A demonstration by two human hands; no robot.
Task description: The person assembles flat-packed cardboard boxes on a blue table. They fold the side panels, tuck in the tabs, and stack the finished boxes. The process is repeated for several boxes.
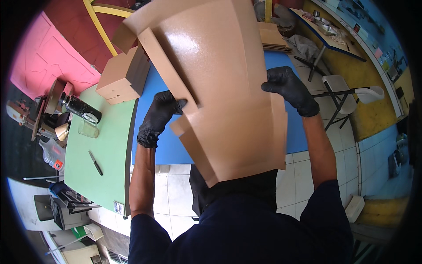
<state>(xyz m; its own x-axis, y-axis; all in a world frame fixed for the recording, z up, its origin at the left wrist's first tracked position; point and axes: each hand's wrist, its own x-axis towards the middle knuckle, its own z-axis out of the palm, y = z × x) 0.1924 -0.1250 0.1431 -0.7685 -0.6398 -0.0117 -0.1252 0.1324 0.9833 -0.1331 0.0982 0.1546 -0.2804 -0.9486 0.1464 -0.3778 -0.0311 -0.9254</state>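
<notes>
A large brown cardboard box blank (220, 83), partly unfolded with creased side flaps, is held up in front of me above the blue table (165, 143). My left hand (158, 116), in a black glove, pinches its left edge near a narrow folded flap. On the opposite edge, my right hand (292, 88), also black-gloved, grips the cardboard with the thumb on the near face. The fingers behind the sheet are partly hidden. Its inner face looks glossy, and the lower end hangs close to my body.
Folded boxes (121, 77) stand at the left where a green table (112, 163) meets the blue one. A knife (95, 163), a glass mug (89, 128) and a black bottle (81, 108) lie or stand on the green table. Flat cardboard (273, 37) is stacked behind; a folding chair (340, 94) is right.
</notes>
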